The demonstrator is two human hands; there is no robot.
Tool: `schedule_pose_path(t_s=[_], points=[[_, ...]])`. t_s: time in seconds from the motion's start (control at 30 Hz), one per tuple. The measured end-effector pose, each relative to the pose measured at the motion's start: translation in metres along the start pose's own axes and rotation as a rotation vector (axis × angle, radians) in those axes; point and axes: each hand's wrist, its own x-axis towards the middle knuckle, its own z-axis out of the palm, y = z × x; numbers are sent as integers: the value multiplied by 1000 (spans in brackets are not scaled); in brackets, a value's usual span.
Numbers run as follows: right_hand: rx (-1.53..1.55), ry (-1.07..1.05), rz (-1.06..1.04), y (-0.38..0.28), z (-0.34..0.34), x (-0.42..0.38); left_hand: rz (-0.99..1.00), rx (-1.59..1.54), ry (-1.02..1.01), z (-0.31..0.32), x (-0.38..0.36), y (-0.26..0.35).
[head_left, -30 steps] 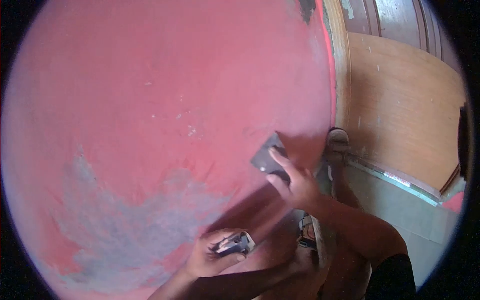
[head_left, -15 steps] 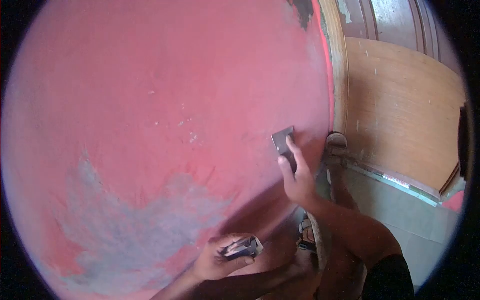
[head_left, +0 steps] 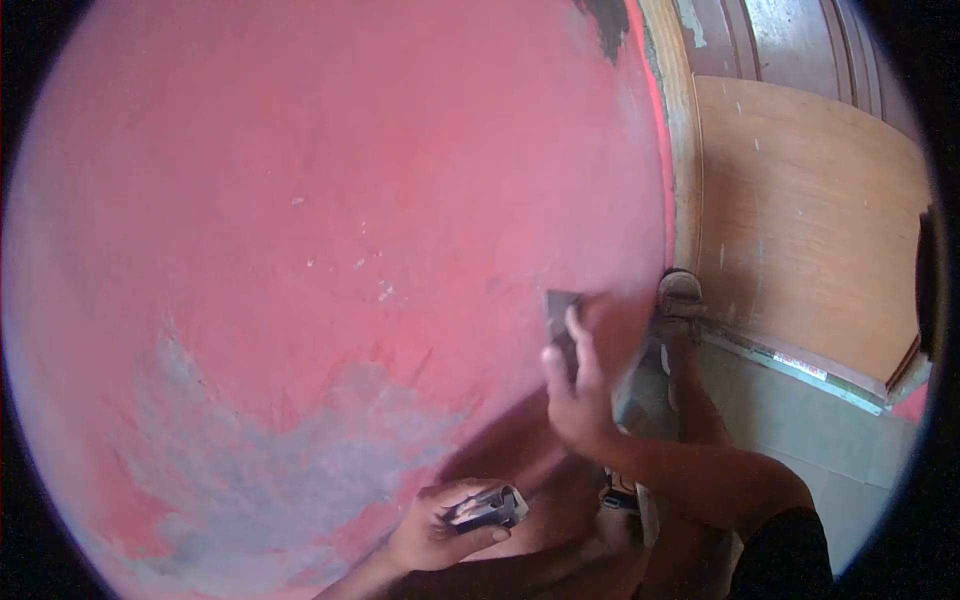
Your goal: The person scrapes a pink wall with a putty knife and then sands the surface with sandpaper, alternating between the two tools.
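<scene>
In the head view my right hand [head_left: 580, 395] is closed round a putty knife [head_left: 565, 308], its flat dark blade laid against the pink-red wall [head_left: 420, 180]. My index finger stretches along the blade. Low in the middle, my left hand [head_left: 435, 530] is closed round a small dark, metal-looking piece [head_left: 485, 510] with pale edges, held close to the wall's lower part. What exactly this piece is, I cannot make out. A broad grey patch [head_left: 270, 480] covers the wall at lower left, and small pale specks dot the surface left of the knife.
A wooden frame strip [head_left: 684, 150] edges the wall on the right, with bare dark damage near its top. Beyond it stands a light wooden panel [head_left: 810, 220]. A sandalled foot [head_left: 682, 300] rests by the frame's bottom, on a pale tiled floor [head_left: 800, 450].
My right hand has moved down and slightly left with the putty knife, whose blade has turned a little. The left hand is nearly where it was, its piece slightly lower.
</scene>
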Motion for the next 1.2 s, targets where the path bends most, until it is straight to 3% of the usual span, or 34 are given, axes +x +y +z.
schedule_pose_path(t_s=[0.03,0.13,0.23,0.3,0.37,0.43,0.47,0.5,0.57,0.6,0.67,0.73,0.8,0.87,0.93,1.07,1.13,1.2], points=[[163,-89,91,-21,-9,0,5,25,-16,1,4,5],[207,-204,105,-31,-21,4,-41,33,-31,0,4,2],[373,-440,486,-57,-37,17,-9,71,15,-1,-1,-7],[414,-503,516,-73,-37,18,53,77,32,1,-1,-10],[312,-478,258,-69,-27,11,66,-40,1,2,-1,-12],[143,-414,2,-65,-18,3,-50,-308,-78,-4,-14,-17],[148,-410,-18,-66,-17,2,-140,-480,-130,-6,-20,-20],[153,-407,-38,-71,-17,4,-91,-608,-155,-5,-20,-24],[282,-483,155,-88,-28,8,10,-866,-210,1,-14,-32],[343,-520,250,-94,-31,10,9,-845,-125,3,-15,-30],[93,-454,-7,-60,-24,8,5,-803,30,8,-15,-17],[-60,-495,-50,-53,-30,12,2,-761,157,13,-15,-9],[-113,-651,134,-67,-47,18,5,-721,213,11,-15,-8],[-200,-644,94,-79,-48,25,9,-689,204,4,-17,-9],[-327,-438,-276,-66,-40,19,-3,-669,187,0,-20,-11],[-340,-423,-233,-83,-32,10,-8,-688,3,-3,-18,-19],[-200,-409,-235,-79,-19,3,-49,-589,-5,-2,-22,-24],[-252,-402,-255,-80,-16,1,-53,-527,-14,-1,-23,-23]])
